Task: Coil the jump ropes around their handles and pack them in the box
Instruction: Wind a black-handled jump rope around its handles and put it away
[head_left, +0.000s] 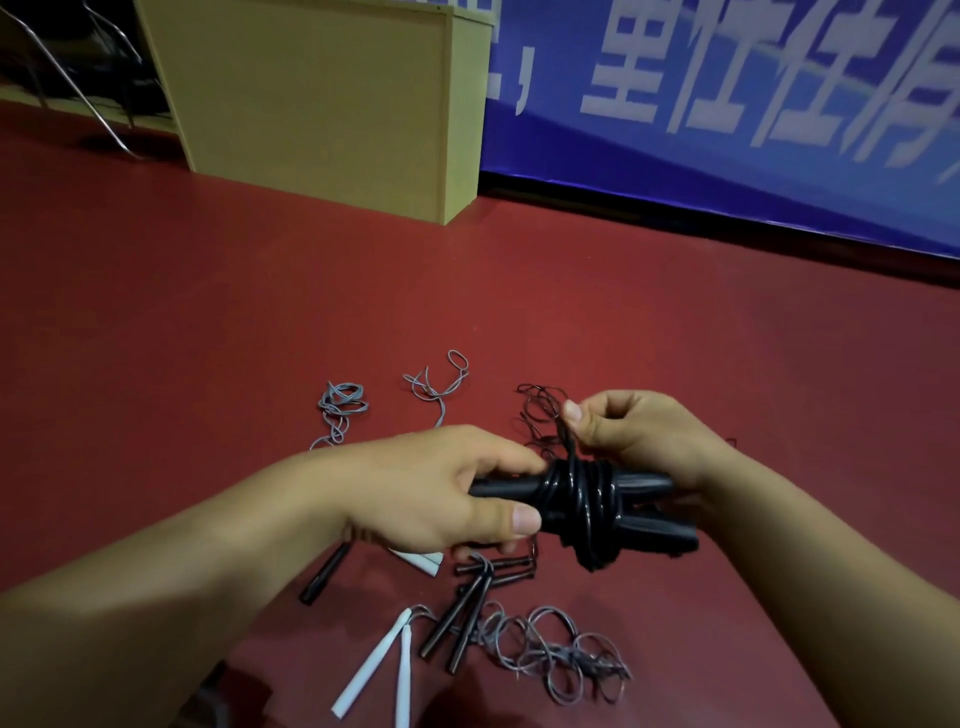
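A black rope (584, 506) sits in mid-air between both hands, above the red floor (208, 322). Its cord is wound in tight turns around the middle of two black handles (649, 512) held side by side, lying roughly level from left to right.

The left hand (441, 488) comes in from the lower left, forearm stretched across the view, palm toward the right. Its fingers curl over the top of the handles' left end and the thumb presses from below, so it grips the bundle. The right hand (634, 436) reaches in from the lower right, wrist bent over the handles' right end. Its thumb and fingers pinch the loose cord just above the coil, the strand running up from the windings into the fingertips.

On the floor lie more ropes. Under the hands are two white handles (384, 660) side by side, with another white piece (418, 560) partly hidden by the left hand. Near them is a cluster of dark handles (462, 618), its count unclear, and one dark handle (324, 574) alone to the left. A gray cord (561, 654) sprawls in loops at the lower right. Farther off lie two small gray tangles (340, 408) (439, 384) and a dark tangle (537, 410) behind the right hand.

A tan cabinet (322, 98) stands at the back, beside a blue banner (727, 104).
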